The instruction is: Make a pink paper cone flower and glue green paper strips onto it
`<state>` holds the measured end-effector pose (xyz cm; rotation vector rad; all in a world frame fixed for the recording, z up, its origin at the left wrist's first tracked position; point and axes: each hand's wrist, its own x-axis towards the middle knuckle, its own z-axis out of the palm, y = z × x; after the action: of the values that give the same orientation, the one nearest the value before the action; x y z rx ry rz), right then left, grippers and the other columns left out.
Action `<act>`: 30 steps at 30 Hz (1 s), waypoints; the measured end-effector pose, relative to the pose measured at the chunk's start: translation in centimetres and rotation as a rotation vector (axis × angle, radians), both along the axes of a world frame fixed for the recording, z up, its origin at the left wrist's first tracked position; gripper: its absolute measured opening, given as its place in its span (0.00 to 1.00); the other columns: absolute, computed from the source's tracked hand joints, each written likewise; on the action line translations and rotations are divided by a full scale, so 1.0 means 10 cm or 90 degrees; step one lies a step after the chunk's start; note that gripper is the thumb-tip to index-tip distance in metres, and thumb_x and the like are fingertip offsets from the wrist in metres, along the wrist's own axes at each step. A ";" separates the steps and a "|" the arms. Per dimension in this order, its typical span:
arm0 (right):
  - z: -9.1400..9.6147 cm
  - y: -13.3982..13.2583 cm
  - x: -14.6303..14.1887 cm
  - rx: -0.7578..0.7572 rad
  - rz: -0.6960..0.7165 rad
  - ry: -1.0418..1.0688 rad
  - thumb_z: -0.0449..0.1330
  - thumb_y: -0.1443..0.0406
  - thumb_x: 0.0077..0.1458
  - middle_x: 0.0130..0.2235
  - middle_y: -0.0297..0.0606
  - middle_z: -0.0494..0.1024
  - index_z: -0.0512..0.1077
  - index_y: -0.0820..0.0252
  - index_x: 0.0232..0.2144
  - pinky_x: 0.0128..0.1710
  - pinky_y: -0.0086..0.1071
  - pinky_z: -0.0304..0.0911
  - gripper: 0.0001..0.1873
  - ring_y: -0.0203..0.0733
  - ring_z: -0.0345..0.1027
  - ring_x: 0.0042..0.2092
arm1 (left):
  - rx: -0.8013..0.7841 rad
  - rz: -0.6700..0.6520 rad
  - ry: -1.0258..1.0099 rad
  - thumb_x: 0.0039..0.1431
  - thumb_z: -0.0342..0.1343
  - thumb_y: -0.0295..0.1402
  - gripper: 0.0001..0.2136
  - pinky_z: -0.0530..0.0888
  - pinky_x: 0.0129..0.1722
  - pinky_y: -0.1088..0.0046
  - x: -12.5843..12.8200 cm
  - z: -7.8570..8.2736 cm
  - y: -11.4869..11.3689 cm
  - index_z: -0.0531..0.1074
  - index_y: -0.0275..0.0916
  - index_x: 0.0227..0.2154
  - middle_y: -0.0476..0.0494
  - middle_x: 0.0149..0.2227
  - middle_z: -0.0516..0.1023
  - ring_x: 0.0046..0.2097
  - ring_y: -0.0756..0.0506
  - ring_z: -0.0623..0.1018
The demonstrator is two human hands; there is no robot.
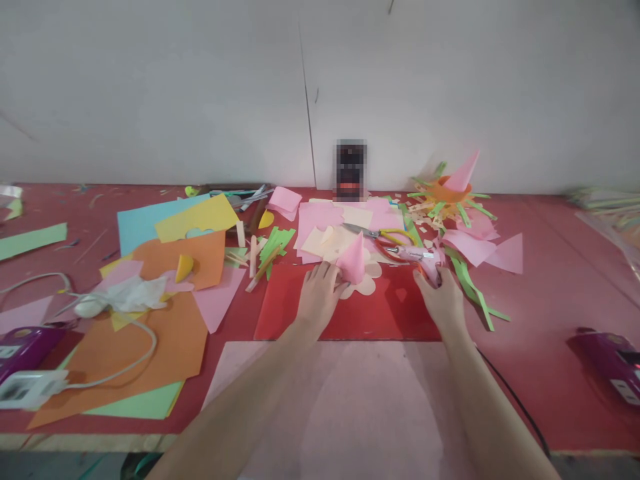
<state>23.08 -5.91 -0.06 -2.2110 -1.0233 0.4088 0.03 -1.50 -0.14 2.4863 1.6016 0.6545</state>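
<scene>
My left hand point(319, 293) rests on a red paper sheet point(385, 313), its fingers pinching the base of a pink paper cone point(353, 260) that stands on a cream flower-shaped cutout point(367, 283). My right hand point(441, 295) is closed around a pink glue gun point(419, 257) whose nozzle points left toward the cone. Its black cord point(510, 393) runs back along my right forearm. A large pale pink sheet point(345, 400) lies under both forearms.
Scissors with yellow handles point(385, 235) lie behind the cone. Orange, yellow and blue sheets point(175, 253) cover the left side. A finished orange and green paper flower with a pink cone point(453, 190) stands at the back right. Purple devices point(613, 357) sit at both table edges.
</scene>
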 end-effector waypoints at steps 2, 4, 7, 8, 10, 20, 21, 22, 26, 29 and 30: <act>0.00 0.00 0.00 0.004 0.002 -0.005 0.54 0.47 0.43 0.28 0.36 0.69 0.67 0.57 0.38 0.31 0.33 0.56 0.25 0.43 0.63 0.31 | -0.001 -0.017 -0.010 0.58 0.52 0.35 0.05 0.66 0.37 0.67 -0.01 0.03 -0.03 0.65 0.39 0.32 0.46 0.35 0.71 0.38 0.44 0.72; -0.01 0.00 0.00 0.008 0.009 -0.008 0.54 0.47 0.42 0.29 0.37 0.69 0.67 0.57 0.39 0.32 0.33 0.56 0.26 0.44 0.63 0.32 | -0.012 -0.058 -0.008 0.57 0.54 0.36 0.07 0.66 0.38 0.67 -0.04 0.06 -0.06 0.65 0.39 0.33 0.46 0.36 0.71 0.39 0.44 0.71; -0.02 -0.01 0.02 0.017 0.016 -0.006 0.54 0.47 0.42 0.31 0.38 0.70 0.67 0.57 0.41 0.32 0.33 0.56 0.28 0.44 0.63 0.33 | -0.033 -0.155 0.024 0.56 0.55 0.38 0.09 0.67 0.40 0.66 -0.08 0.11 -0.07 0.66 0.39 0.35 0.46 0.39 0.72 0.40 0.44 0.72; -0.02 -0.01 0.03 0.020 0.016 -0.003 0.55 0.47 0.42 0.31 0.38 0.71 0.67 0.57 0.41 0.32 0.33 0.56 0.27 0.44 0.64 0.33 | -0.038 -0.184 0.035 0.56 0.54 0.39 0.09 0.67 0.41 0.65 -0.10 0.12 -0.06 0.66 0.39 0.36 0.46 0.40 0.72 0.41 0.44 0.72; -0.03 -0.01 0.04 0.023 0.013 0.008 0.55 0.48 0.41 0.31 0.38 0.71 0.67 0.57 0.40 0.32 0.32 0.56 0.27 0.43 0.63 0.32 | -0.044 -0.220 0.045 0.57 0.53 0.39 0.10 0.67 0.42 0.65 -0.11 0.13 -0.05 0.66 0.39 0.38 0.45 0.41 0.72 0.43 0.44 0.72; -0.04 -0.01 0.06 0.043 0.008 0.023 0.56 0.47 0.40 0.26 0.34 0.67 0.67 0.57 0.34 0.30 0.32 0.54 0.24 0.40 0.60 0.27 | -0.043 -0.234 0.052 0.58 0.52 0.39 0.09 0.69 0.41 0.66 -0.08 0.09 0.01 0.69 0.38 0.35 0.45 0.39 0.73 0.41 0.44 0.72; -0.04 -0.01 0.06 0.048 0.009 0.025 0.56 0.47 0.40 0.25 0.33 0.66 0.67 0.57 0.33 0.30 0.32 0.54 0.23 0.40 0.59 0.27 | -0.046 -0.244 0.049 0.57 0.54 0.39 0.10 0.69 0.41 0.66 -0.09 0.10 0.02 0.69 0.38 0.37 0.46 0.40 0.73 0.42 0.44 0.72; -0.03 -0.01 0.06 0.050 0.011 0.028 0.56 0.47 0.40 0.25 0.33 0.66 0.66 0.57 0.32 0.29 0.31 0.54 0.23 0.39 0.58 0.27 | -0.050 -0.257 0.046 0.55 0.55 0.39 0.11 0.69 0.42 0.66 -0.11 0.11 0.03 0.68 0.39 0.38 0.46 0.41 0.73 0.43 0.44 0.72; -0.03 -0.02 0.07 0.062 0.016 0.036 0.56 0.48 0.41 0.24 0.32 0.64 0.64 0.57 0.28 0.28 0.31 0.53 0.20 0.38 0.57 0.26 | -0.069 -0.286 0.034 0.56 0.55 0.35 0.09 0.69 0.42 0.68 -0.13 0.14 0.03 0.68 0.40 0.39 0.47 0.42 0.73 0.44 0.44 0.72; -0.05 -0.01 0.08 0.069 0.012 0.034 0.55 0.47 0.40 0.24 0.32 0.64 0.64 0.57 0.28 0.28 0.31 0.53 0.21 0.38 0.57 0.26 | -0.097 -0.252 -0.018 0.58 0.52 0.37 0.07 0.69 0.39 0.68 -0.11 0.13 0.00 0.68 0.39 0.33 0.47 0.37 0.73 0.40 0.45 0.73; -0.06 -0.01 0.08 0.069 0.010 0.032 0.56 0.47 0.40 0.24 0.32 0.65 0.64 0.57 0.28 0.28 0.31 0.53 0.21 0.38 0.57 0.26 | -0.114 -0.224 -0.059 0.58 0.51 0.39 0.08 0.70 0.38 0.69 -0.10 0.12 -0.01 0.67 0.39 0.32 0.47 0.35 0.72 0.39 0.46 0.73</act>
<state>23.88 -5.98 -0.68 -2.0879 -1.0130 0.4036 -0.94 -1.63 1.02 2.4741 1.0975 0.5399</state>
